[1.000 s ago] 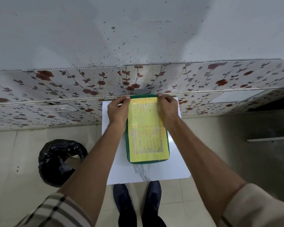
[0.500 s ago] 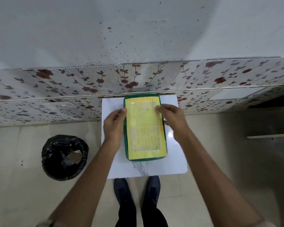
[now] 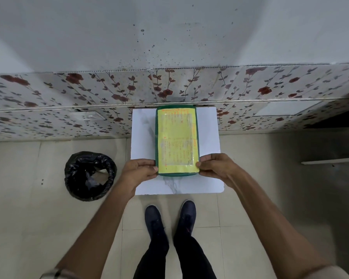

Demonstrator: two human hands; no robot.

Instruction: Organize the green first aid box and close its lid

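Note:
The green first aid box (image 3: 177, 140) lies flat on a small white table (image 3: 142, 135), its lid down and covered by a yellow printed sheet. My left hand (image 3: 139, 170) presses against the near left corner of the box, fingers curled on its edge. On the opposite side, my right hand (image 3: 215, 165) grips the near right corner with thumb on the lid. The inside of the box is hidden.
A black-lined waste bin (image 3: 90, 175) stands on the tiled floor left of the table. A floral-patterned wall panel (image 3: 69, 101) runs behind the table. My dark shoes (image 3: 170, 217) are just in front of the table's near edge.
Both hands slid from the far end of the box, along its sides, to its near corners. The box has stayed flat on the table.

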